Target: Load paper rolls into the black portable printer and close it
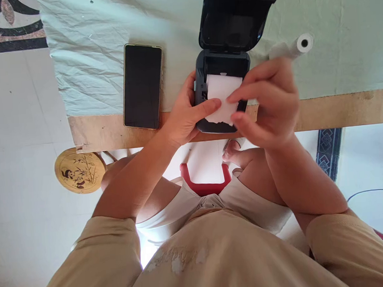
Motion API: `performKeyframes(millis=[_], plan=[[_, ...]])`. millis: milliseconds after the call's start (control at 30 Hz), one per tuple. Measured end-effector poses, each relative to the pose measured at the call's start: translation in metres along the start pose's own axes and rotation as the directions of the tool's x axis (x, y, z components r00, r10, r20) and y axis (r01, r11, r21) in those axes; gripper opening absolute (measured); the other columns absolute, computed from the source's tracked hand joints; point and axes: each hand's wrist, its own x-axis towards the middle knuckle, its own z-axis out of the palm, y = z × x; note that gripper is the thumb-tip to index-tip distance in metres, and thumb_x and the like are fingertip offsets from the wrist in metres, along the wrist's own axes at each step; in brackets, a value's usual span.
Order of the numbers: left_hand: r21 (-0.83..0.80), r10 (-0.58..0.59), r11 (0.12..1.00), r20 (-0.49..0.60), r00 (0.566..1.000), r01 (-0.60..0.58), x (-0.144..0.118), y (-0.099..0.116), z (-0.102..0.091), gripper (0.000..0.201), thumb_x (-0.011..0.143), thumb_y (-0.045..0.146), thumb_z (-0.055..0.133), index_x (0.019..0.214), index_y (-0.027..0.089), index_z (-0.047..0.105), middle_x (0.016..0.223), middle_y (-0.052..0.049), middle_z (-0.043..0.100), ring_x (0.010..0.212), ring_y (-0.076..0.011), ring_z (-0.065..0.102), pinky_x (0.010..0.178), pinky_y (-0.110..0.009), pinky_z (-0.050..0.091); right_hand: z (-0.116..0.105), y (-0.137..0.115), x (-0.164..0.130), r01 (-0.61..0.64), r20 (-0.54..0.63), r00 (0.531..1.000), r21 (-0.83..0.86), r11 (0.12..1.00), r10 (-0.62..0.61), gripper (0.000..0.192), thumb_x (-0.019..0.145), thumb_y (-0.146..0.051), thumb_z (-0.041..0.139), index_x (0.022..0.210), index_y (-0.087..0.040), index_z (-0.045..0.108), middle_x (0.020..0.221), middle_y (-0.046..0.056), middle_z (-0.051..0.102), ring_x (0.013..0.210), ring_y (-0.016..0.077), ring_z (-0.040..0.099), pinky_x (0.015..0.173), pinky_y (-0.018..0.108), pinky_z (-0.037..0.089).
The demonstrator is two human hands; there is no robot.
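Observation:
A small black printer (226, 67) sits at the table's near edge with its lid (235, 15) flipped up. A white paper strip (221, 94) comes out of its bay. My left hand (185, 115) grips the printer's left side, its thumb pressing on the paper. My right hand (268, 104) pinches the strip's right edge between finger and thumb. A spare white paper roll (294, 47) lies on the cloth just behind my right hand.
A black phone (142, 86) lies face up left of the printer. A pale green cloth (89, 59) covers the wooden table (338, 108). Below are a red stool (207, 186), my knees, and a round bamboo disc (79, 171) on the tiled floor.

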Motion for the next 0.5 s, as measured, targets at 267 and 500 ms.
performKeyframes(millis=[267, 500], plan=[[0.151, 0.0, 0.989, 0.079, 0.997, -0.012, 0.002, -0.004, -0.006, 0.075, 0.056, 0.02, 0.074, 0.121, 0.03, 0.038, 0.109, -0.001, 0.058, 0.097, -0.0192, 0.059, 0.077, -0.029, 0.052, 0.004, 0.014, 0.009, -0.322, -0.126, 0.896, 0.478, 0.818, 0.426, 0.048, 0.08, -0.03, 0.048, 0.123, -0.037, 0.028, 0.133, -0.007, 0.036, 0.125, 0.0177, 0.038, 0.085, 0.032, 0.049], [0.123, 0.023, 0.992, 0.036, 0.999, -0.028, 0.001, -0.006, -0.006, 0.079, 0.055, 0.022, 0.074, 0.124, 0.03, 0.036, 0.101, -0.001, 0.062, 0.097, -0.0206, 0.061, 0.077, -0.03, 0.052, 0.007, 0.011, 0.007, -0.241, -0.035, 0.951, 0.537, 0.808, 0.307, 0.032, 0.079, -0.044, 0.047, 0.108, -0.033, 0.052, 0.119, -0.005, 0.05, 0.121, 0.0182, 0.042, 0.106, 0.037, 0.034]])
